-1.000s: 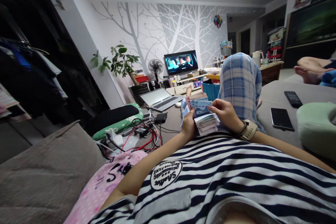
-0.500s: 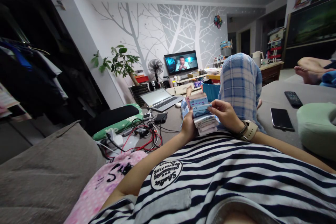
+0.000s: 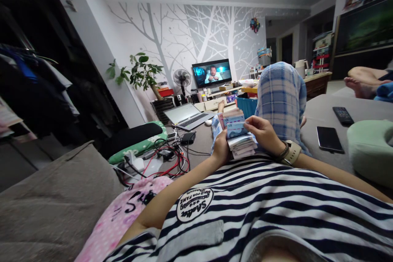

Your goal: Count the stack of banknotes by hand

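I lie back in a striped shirt and hold a thick stack of banknotes (image 3: 240,141) above my belly. My left hand (image 3: 220,148) grips the stack's left side from below. My right hand (image 3: 264,133), with a watch on the wrist, pinches the top blue note (image 3: 236,128) and bends it up from the pile. Behind the notes rises my bent knee in blue checked trousers (image 3: 281,94).
A black phone (image 3: 328,138) and a remote (image 3: 342,115) lie on the grey couch at right, next to a green cushion (image 3: 371,149). Tangled cables (image 3: 167,157) and a laptop (image 3: 188,115) lie at left. Another person's feet (image 3: 362,82) rest far right. A TV (image 3: 212,72) plays.
My right hand keeps flipping notes: the top blue note stands a little more upright than a second ago. The picture on the TV has changed.
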Demonstrator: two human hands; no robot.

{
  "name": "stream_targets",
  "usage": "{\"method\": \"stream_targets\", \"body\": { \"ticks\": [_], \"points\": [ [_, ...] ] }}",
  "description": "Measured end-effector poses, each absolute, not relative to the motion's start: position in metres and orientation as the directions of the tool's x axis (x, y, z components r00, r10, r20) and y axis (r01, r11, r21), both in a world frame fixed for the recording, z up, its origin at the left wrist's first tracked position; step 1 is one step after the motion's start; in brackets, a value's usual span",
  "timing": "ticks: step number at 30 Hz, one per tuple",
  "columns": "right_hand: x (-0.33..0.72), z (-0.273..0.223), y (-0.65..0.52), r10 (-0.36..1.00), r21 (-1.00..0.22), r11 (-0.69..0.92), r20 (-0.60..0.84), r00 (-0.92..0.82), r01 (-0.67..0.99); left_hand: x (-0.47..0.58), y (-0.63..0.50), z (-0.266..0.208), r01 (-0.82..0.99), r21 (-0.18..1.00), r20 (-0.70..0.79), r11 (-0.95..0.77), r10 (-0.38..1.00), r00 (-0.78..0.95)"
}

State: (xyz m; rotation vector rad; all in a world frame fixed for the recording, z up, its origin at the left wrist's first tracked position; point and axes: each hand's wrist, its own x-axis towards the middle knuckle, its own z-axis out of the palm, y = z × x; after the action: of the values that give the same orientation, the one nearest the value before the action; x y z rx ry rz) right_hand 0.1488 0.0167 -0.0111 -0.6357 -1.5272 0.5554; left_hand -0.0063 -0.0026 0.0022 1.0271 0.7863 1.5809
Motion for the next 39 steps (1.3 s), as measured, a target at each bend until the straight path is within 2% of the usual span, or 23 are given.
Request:
{"method": "stream_targets", "body": {
  "ticks": [15,22,29,39],
  "points": [
    [0.149,-0.012,0.018,0.695,-0.693,0.719,0.718,-0.029,0.063,-0.009,0.003,-0.004,-0.396,0.876,0.296,-0.274,0.955,-0.005],
    [0.149,-0.012,0.018,0.688,-0.685,0.725,0.725,-0.028,0.066,-0.009,-0.008,0.003,-0.366,0.893,0.254,-0.261,0.965,-0.068],
    [0.149,-0.012,0.018,0.686,-0.683,0.727,0.727,-0.027,0.074,-0.012,-0.013,0.005,-0.265,0.914,0.297,-0.306,0.952,-0.074],
    [0.149,-0.005,0.009,0.675,-0.675,0.737,0.737,-0.043,0.006,-0.006,0.006,-0.004,-0.529,0.83,0.206,-0.178,0.979,-0.007]
  ]
}}
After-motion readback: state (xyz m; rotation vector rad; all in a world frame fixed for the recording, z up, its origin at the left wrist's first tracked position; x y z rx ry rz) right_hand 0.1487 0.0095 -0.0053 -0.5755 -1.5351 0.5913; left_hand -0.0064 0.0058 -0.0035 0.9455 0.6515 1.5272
